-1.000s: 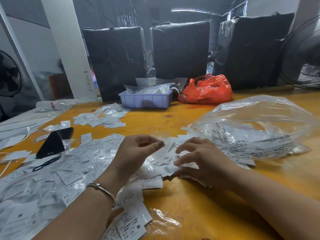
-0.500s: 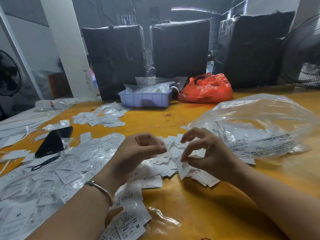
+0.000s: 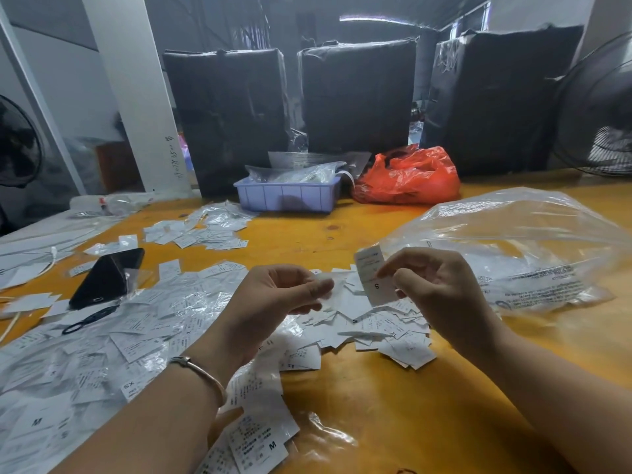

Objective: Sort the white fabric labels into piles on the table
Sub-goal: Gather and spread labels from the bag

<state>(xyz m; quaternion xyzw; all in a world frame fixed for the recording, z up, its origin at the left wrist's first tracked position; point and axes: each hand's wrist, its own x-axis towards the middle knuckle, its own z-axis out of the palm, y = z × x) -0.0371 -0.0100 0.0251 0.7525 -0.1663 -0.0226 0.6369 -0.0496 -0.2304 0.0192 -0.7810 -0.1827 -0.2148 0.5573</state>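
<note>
Lifted off the heap (image 3: 369, 323) since a moment ago, the right hand (image 3: 434, 295) pinches an S label (image 3: 372, 275) by its edge, thin, limp and feather-light, while the left hand (image 3: 273, 299) pinches another label (image 3: 330, 289)

The label (image 3: 373, 274) pinched in the right hand's fingers (image 3: 393, 266) is white with grey print and a black S. The labels (image 3: 376, 331) below both hands are white, lettered black. The table (image 3: 393, 398) is orange-yellow. Beyond the fingertips sit a lilac tray (image 3: 289, 197) and a red-orange bag (image 3: 408, 177). 3 wrapped bales (image 3: 357, 97) behind are black. Left of the left hand's fingers (image 3: 316, 290) lies a black phone (image 3: 106, 278). The bangle (image 3: 201, 374) is silver.
</note>
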